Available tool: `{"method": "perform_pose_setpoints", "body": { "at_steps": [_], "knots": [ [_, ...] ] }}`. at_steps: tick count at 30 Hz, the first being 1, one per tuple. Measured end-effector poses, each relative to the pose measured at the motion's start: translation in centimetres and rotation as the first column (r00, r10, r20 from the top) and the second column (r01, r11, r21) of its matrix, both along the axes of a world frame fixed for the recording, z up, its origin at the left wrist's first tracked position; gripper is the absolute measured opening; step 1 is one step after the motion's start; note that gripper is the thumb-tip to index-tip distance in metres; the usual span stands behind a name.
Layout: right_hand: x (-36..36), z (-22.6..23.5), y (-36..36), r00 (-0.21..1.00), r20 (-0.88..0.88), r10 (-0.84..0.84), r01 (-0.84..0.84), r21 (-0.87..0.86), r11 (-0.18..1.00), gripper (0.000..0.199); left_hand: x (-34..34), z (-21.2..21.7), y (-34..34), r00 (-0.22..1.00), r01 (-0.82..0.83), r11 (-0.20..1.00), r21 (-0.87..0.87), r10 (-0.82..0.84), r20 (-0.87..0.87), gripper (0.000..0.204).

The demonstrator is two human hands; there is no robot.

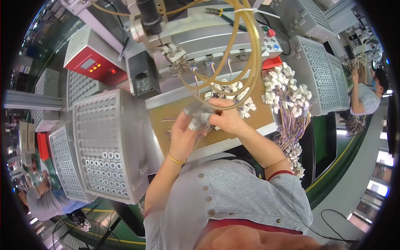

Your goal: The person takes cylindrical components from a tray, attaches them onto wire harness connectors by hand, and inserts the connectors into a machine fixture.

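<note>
My left hand and my right hand meet over a brown work mat, their fingertips blurred and partly wrapped in pale grey coverings. Thin wires of a wire harness show beneath the left fingers, which are closed around it. Closed thumb and fingers of the right hand press in from the other side; what lies between them is hidden. Just beyond the right hand is a heap of white connectors with coloured wires. Several wired connectors sit in the metal fixture behind the mat.
Yellowish tubes hang over the mat. A large bundle of connector harnesses lies at the right. Left stand a tray of ringed parts and a red-fronted control box. Pliers rest on the machine. Other people work at both sides.
</note>
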State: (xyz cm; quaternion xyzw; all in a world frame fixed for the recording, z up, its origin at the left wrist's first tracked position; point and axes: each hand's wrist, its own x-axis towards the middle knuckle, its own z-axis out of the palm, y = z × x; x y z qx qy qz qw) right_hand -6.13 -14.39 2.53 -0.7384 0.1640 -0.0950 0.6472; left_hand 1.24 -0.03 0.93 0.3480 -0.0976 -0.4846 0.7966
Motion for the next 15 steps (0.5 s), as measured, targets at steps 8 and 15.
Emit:
{"method": "perform_pose_setpoints", "body": {
  "at_steps": [8,15],
  "knots": [
    [0.9,-3.2,-8.5,0.546,0.182,-0.817,0.685,0.465,0.561,0.008,0.1,-6.1,0.0,0.061,-0.352,0.910,0.220,-0.212,0.975,0.008],
    [1.8,-3.5,-9.0,0.499,0.161,-0.851,0.706,0.493,0.508,0.006,-0.6,-4.7,0.2,0.389,-0.304,0.888,0.345,-0.215,0.896,0.014]
  ]
}}
